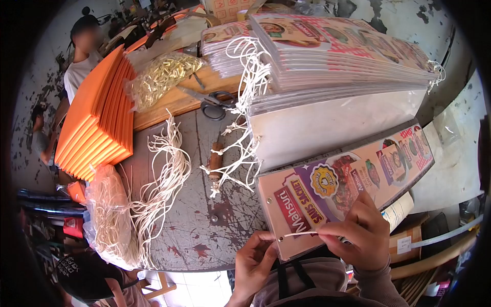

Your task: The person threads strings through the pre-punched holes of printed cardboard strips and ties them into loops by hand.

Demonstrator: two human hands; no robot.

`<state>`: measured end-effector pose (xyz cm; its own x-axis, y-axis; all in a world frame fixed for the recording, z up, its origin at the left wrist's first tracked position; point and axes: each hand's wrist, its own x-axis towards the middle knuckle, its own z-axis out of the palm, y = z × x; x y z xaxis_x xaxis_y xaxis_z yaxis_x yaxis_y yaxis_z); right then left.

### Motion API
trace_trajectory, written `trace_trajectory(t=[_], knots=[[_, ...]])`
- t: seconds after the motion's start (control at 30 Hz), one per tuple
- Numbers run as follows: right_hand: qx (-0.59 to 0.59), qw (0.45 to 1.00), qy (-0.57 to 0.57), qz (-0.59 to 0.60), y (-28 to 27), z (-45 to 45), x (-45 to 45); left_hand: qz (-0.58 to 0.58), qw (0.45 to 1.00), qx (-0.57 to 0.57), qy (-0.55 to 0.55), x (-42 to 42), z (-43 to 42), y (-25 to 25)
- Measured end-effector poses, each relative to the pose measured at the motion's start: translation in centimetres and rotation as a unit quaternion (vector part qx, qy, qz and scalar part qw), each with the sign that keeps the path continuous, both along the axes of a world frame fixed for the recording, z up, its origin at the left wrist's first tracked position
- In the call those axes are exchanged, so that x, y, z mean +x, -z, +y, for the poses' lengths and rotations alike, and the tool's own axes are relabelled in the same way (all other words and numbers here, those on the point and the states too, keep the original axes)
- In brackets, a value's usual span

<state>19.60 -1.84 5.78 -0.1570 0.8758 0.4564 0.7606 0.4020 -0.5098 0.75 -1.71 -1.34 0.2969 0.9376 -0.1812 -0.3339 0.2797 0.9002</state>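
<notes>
A long printed food sign (327, 197) under clear plastic lies slanted across the near right side of the table, with metal eyelets along its left end. My left hand (255, 263) is closed at its near left corner, thumb and fingers around the edge. Above the sign, my right hand (360, 235) pinches a white cord (302, 234) between thumb and finger. The cord stretches left to the eyelet (280, 238) beside my left fingertips. Whether my left fingers also hold a cord end under the sign is hidden.
A tall stack of similar signs (337, 56) with knotted cords stands behind. Loose white cords (166, 179), a bagged cord bundle (110, 215), orange sheets (97, 117), brass pieces in a bag (166, 77), scissors (212, 105) and a wooden-handled tool (216, 161) lie leftward. Other people are nearby.
</notes>
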Motion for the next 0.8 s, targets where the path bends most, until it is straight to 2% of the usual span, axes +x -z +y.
trace_trajectory(t=[0.27,0.47,0.53,0.63,0.8], knots=[[0.003,0.999,-0.037,-0.013,-0.5,-0.1,-0.5,-0.009,1.000,-0.011,0.018,-0.1,0.1,0.1],[0.047,0.997,-0.056,-0.034,-0.9,0.2,-0.5,0.000,0.999,-0.003,0.034,-0.3,0.4,0.3],[0.031,0.994,-0.097,-0.039,-1.0,0.6,-0.7,0.007,0.999,-0.003,0.031,-0.2,0.6,0.2],[0.031,0.998,-0.051,-0.033,-0.2,0.6,-1.4,0.019,0.999,-0.012,0.033,-0.3,0.7,0.1],[0.020,0.996,-0.082,-0.035,-0.1,1.0,-1.2,0.033,0.998,-0.017,0.044,-0.6,0.6,0.1]])
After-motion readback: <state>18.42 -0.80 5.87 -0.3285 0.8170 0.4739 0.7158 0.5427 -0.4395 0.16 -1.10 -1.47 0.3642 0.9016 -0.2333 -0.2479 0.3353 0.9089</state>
